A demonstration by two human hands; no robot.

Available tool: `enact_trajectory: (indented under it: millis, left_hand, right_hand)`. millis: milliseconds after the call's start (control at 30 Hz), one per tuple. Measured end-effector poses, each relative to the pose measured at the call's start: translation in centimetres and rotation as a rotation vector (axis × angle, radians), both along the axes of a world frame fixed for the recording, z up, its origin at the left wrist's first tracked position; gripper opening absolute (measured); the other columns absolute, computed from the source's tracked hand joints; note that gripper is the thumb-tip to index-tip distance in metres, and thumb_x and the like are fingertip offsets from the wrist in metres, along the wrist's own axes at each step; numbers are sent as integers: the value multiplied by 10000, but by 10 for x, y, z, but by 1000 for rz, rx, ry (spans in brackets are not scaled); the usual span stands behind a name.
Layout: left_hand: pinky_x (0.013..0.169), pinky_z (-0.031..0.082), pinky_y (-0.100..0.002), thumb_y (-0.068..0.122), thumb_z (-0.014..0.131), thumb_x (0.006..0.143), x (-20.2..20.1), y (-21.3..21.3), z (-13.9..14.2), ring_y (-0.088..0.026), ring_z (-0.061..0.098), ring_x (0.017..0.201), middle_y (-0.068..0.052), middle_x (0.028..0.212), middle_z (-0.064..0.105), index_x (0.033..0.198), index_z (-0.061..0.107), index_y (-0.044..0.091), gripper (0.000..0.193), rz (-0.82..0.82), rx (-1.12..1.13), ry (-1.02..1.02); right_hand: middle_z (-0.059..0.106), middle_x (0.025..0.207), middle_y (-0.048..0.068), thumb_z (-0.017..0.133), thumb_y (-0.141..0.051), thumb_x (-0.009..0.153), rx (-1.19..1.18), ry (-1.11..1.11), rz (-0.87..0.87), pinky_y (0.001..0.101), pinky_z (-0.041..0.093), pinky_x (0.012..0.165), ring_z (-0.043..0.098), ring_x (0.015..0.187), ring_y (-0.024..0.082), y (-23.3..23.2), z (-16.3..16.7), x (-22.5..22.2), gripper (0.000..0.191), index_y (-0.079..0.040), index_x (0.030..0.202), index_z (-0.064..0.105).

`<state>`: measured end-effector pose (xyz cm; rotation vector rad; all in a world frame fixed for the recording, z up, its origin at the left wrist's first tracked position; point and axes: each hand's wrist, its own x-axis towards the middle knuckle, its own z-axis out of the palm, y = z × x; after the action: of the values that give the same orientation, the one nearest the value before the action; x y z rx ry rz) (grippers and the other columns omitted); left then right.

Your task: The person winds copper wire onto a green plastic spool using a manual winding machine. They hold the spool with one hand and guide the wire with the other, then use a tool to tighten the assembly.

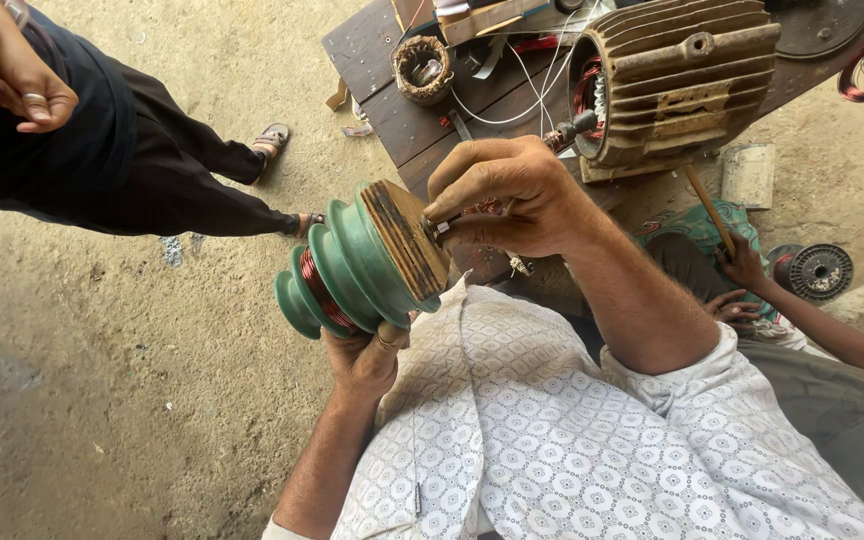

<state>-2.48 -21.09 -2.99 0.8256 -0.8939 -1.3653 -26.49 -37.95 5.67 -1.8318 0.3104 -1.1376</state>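
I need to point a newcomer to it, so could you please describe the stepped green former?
Below the ribbed motor housing on the dark bench, the stepped green former sits between the left hand and right hand. Only it carries reddish copper wire in its grooves.

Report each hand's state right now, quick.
Left hand: closed around the underside of the green stepped winding former, holding it up.
Right hand: fingers pinched shut on a small metal piece at the former's wooden face.

Left hand [364, 358] raised palm-up, fingers curled in a supporting grip; right hand [507, 197] arched above it, fingertips [442, 212] pinched together, forearm bare.
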Motion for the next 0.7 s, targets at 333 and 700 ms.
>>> enact_trajectory:
  millis: [333,700]
  left_hand:
    - [559,542,-241,195,840,928,-2,0,7,-106,657,721,-96,966,698,1249,593,15,443,3,38,19]
    - [540,549,-241,205,840,930,-4,-3,4,-101,657,707,-94,949,699,1246,614,8,436,-25,0,39]
  right_hand:
    - [758,1040,88,812,-183,931,-53,102,-4,269,662,773,772,934,162,-3,3,-3,231,-75,1122,740]
    - [469,620,-7,542,-492,1074,-21,207,-57,283,350,421,469,493,93,-2,-15,10,525,-122,702,542]
